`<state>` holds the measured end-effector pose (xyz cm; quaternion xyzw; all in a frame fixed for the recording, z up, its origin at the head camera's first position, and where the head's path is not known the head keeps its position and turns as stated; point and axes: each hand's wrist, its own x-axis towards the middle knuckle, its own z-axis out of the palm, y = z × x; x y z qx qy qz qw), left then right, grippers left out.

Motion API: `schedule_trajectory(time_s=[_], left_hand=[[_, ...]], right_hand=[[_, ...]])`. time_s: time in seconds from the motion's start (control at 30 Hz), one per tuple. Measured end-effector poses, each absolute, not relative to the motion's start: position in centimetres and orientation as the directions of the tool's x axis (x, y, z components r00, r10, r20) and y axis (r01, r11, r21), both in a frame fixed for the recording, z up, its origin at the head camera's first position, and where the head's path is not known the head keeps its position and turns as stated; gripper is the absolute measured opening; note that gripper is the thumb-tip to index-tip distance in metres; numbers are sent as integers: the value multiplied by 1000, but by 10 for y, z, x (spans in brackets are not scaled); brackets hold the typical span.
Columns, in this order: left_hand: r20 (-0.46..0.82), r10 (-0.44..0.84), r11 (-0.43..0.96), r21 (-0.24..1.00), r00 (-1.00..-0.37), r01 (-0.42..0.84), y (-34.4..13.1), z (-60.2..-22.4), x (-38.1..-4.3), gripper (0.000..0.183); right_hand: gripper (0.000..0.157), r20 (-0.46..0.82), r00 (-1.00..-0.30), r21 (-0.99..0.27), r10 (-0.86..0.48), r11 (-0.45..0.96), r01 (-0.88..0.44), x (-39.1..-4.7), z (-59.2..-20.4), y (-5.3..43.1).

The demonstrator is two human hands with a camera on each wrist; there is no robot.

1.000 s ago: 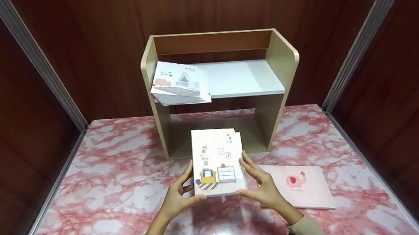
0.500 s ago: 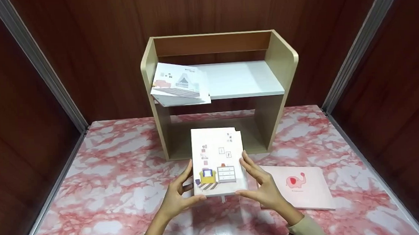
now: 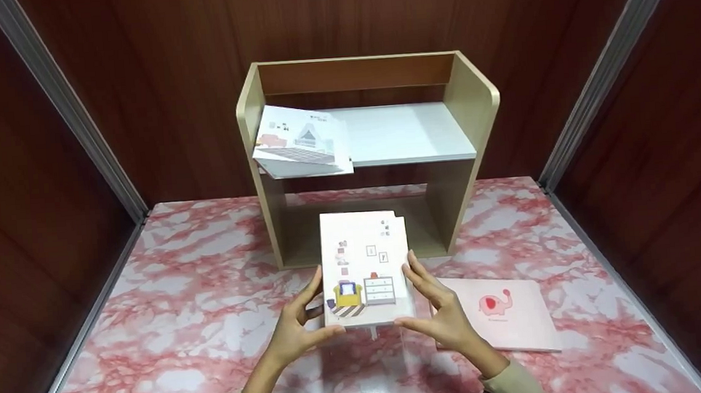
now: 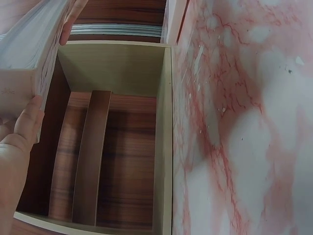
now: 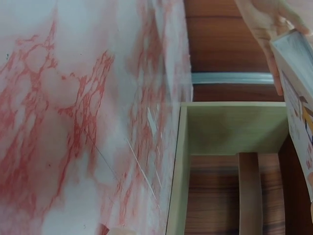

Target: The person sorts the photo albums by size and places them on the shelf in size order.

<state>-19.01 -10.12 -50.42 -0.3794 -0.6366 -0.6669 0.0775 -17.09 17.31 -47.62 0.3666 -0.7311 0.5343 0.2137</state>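
Note:
In the head view a white notebook [image 3: 353, 236] is held up in front of the shelf. Its cover has a drawn yellow armchair and a chest of drawers. A step at its upper right corner hints at a second book behind it; I cannot tell for sure. My left hand [image 3: 296, 330] grips its left edge, thumb at the lower corner. On the opposite edge my right hand [image 3: 445, 313] holds it the same way. A thin ribbon hangs below. The left wrist view shows the page block [image 4: 34, 41] from the side.
A two-tier wooden shelf [image 3: 458, 195] stands behind the hands. White books [image 3: 300, 141] lean at the left of its upper tier, jutting past the front edge. A pink book with an elephant [image 3: 520, 326] lies on the marbled table [image 3: 169, 332], right of the hands.
The notebook has risen very slightly in the head view. Both hands keep the same hold, and the shelf and the other books stay where they were.

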Motion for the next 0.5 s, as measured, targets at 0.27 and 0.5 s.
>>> schedule_trajectory(time_s=[0.27,0.5], left_hand=[[599,380,-183,796,-705,577,-102,-502,-190,97],[602,377,-178,793,-704,583,-102,-501,-191,97]], right_hand=[[82,711,-629,-616,-314,155,-773,-172,-475,173],[83,714,-629,-614,-306,158,-774,-172,-473,172]])
